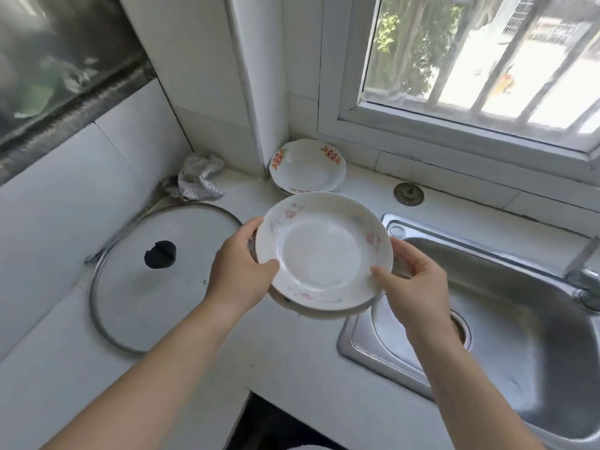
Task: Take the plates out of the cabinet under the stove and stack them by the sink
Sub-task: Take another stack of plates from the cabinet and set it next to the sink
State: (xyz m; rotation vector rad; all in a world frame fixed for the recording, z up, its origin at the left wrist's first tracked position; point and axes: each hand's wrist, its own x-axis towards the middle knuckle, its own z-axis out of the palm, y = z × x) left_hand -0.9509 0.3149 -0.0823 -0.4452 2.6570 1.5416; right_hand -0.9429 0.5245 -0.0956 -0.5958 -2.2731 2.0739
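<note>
Mid-task, we judge: some plates are already out and parked, and we're carrying more. A small stack (307,168) with red-orange rim marks sits on the counter (292,352) in the corner under the window (470,69), just behind the sink's (487,303) left end; at least two rims show, exact count unclear. We hold a white plate (323,251) with faint pink flowers level above the counter edge, between that stack and us, its right rim over the sink's left lip. A second rim shows under it at the near edge, so it's likely two plates or more in hand; we can't tell how many. Left hand (240,271) grips the left rim, thumb on top, fingers curled underneath. Right hand (412,284) grips the right rim the same way, thumb on the upper face, the rest below and hidden. Both are closed on the rim, not spread. Left of us a glass lid (156,277) lies flat on the counter, a rag (201,177) bunched behind it, a drain plug (408,193) beside the sink. The cabinet isn't in view, so we can't say what's still inside. What's left, as we read it: set this load on or next to the corner stack, then check the cabinet for more. Watch the scalloped rims on the stack; the sizes may not nest cleanly.
</note>
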